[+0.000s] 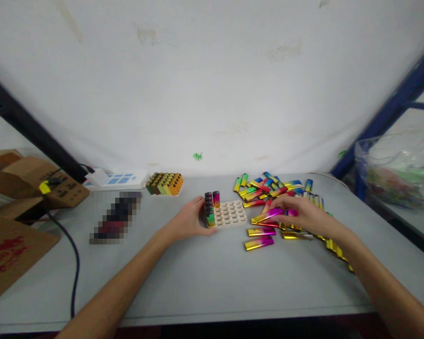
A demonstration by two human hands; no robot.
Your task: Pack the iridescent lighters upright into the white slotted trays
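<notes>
A white tray (233, 214) with rows of holes rests on the table in front of me. Several lighters (210, 215) with black tops stand upright along its left side, and a purple one stands in the second row at the back. My left hand (190, 217) is closed around the tray's left end, thumb at the front corner. At the right, my right hand (297, 212) pinches a shiny purple-and-gold lighter (267, 215) by its right end. Under and behind that hand lies a loose pile of metallic coloured lighters (268, 185). Its fingertips are partly hidden.
A block of upright gold and orange lighters (164, 183) stands near the wall. Left of it are a white power strip (123, 180), a pixelated dark item (116, 219), a black cable (77, 263) and cardboard boxes (35, 174). A clear plastic bag (403, 174) is at far right.
</notes>
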